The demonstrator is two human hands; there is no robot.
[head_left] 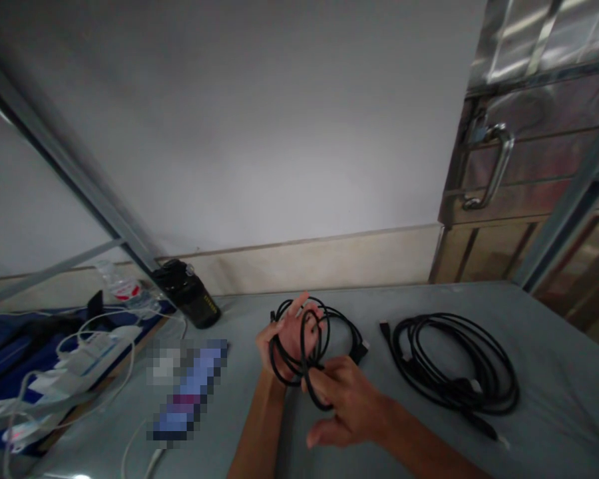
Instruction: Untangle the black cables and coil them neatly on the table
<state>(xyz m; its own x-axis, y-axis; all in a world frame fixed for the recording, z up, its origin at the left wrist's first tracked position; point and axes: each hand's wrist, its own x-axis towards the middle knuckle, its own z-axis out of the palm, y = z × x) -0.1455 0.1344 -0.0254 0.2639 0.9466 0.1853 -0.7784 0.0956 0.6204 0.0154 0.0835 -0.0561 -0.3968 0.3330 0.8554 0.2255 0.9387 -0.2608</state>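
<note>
A black cable [304, 352] lies in several loops around my left hand [289, 339], whose palm faces up and fingers are partly curled, holding the coil. My right hand [347, 399] has its fingers bent on a loop at the coil's near side, thumb stretched out to the left. One end of this cable, with a black plug [360, 349], rests on the grey table [379, 452] just beyond my right hand. A second black cable [504, 389] lies coiled on the table to the right, apart from both hands, its plug ends sticking out.
At the left are a blurred-out phone [192, 392] with a white cord, a dark bottle [192, 293], a clear plastic bottle [130, 293] and a white power strip [84, 359] on blue cloth. Slanting metal posts frame both sides. A wall stands behind; a metal door [529, 159] is at right.
</note>
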